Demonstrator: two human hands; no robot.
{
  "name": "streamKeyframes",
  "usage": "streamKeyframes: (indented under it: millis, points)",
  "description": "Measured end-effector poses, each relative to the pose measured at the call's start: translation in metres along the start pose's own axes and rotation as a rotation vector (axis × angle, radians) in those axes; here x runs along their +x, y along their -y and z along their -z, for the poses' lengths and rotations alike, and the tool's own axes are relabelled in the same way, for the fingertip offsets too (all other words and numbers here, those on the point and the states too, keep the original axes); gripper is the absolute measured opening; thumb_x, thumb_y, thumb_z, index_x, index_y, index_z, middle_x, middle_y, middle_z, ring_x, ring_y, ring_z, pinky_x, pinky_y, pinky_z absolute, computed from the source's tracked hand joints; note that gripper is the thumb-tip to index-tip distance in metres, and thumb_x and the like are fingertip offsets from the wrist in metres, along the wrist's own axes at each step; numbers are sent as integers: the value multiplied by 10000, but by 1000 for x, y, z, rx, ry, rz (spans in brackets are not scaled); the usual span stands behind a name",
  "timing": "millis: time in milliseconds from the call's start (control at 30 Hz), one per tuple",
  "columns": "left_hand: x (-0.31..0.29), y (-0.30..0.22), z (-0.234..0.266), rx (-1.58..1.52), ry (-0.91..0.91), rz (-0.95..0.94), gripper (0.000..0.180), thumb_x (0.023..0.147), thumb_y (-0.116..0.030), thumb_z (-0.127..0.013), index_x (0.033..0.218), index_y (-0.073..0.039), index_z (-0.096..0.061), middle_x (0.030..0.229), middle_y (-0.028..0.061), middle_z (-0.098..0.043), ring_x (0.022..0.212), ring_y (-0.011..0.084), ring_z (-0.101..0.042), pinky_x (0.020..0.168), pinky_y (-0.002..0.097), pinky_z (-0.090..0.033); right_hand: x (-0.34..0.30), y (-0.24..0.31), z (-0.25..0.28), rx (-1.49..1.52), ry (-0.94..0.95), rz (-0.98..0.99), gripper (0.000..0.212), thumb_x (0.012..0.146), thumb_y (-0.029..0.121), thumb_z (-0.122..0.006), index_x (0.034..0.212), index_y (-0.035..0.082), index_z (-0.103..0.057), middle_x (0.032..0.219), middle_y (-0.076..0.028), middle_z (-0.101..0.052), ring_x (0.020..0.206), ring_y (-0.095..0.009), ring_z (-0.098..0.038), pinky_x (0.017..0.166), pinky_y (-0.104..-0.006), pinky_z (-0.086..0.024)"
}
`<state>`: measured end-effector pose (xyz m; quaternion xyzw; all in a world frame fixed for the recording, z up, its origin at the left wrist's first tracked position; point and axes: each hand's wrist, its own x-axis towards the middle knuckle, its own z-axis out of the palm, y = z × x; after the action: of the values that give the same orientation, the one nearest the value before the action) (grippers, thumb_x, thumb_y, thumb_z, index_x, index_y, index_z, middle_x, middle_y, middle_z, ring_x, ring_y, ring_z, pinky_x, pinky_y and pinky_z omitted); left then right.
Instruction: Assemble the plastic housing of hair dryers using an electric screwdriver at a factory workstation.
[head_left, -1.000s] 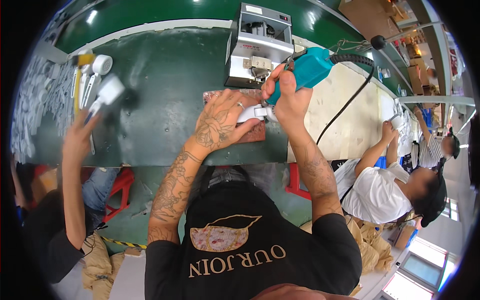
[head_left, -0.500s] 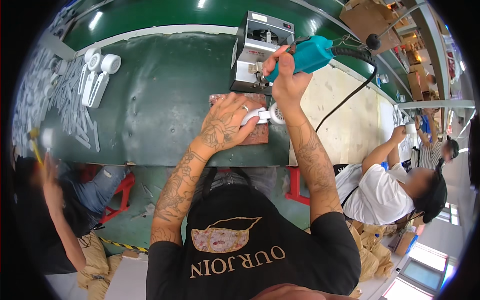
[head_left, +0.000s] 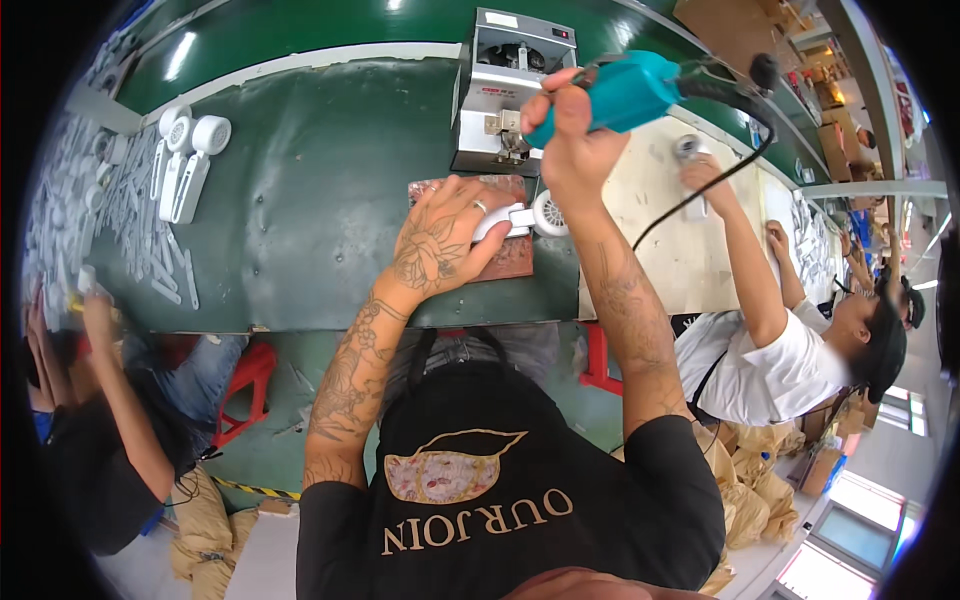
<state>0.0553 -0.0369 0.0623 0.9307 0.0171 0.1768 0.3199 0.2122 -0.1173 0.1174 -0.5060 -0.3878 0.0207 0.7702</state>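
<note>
A white handheld fan (head_left: 549, 214) lies on a reddish board (head_left: 513, 262), its round grilled head pointing right. My left hand (head_left: 442, 236) is closed over its handle and presses it to the board; the fingers' undersides are hidden. Raised above the fan head, my right hand (head_left: 577, 140) is wrapped round a teal electric screwdriver (head_left: 632, 92). A dark cable runs from the tool's right end. Its tip is hidden, near the front of a grey screw feeder (head_left: 497, 98) standing just behind the board.
Several white fans (head_left: 185, 165) stand together at the left, beside a pile of slim grey-white parts (head_left: 125, 215). The tool cable (head_left: 725, 180) loops over the pale right-hand sheet (head_left: 640, 270). One co-worker's hand (head_left: 700, 172) holds a white fan there. Another person sits at left.
My right hand and the screwdriver have risen slightly; my left hand stays on the fan. The co-worker at right has reached in over the pale sheet with a fan.
</note>
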Motion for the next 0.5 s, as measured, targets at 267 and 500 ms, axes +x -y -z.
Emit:
streamKeyframes:
  millis: [267, 500]
  points:
    - [0, -5, -2, 28, -56, -35, 325, 939, -337, -622, 1172, -124, -699, 1173, 150, -653, 1129, 342, -575, 1009, 456, -440, -2, -9, 6, -48, 42, -66, 402, 977, 352, -687, 999, -12, -519, 704, -73, -572, 602, -172, -561, 566, -323, -487]
    - [-2, -2, -3, 60, -103, -66, 328, 933, -329, -631, 1196, -144, -701, 1173, 129, -657, 1083, 334, -584, 973, 436, -444, -19, 22, 0, 12, -90, -242, 467, 983, 433, -656, 985, -24, -562, 687, -77, -533, 583, -174, -528, 546, -328, -471]
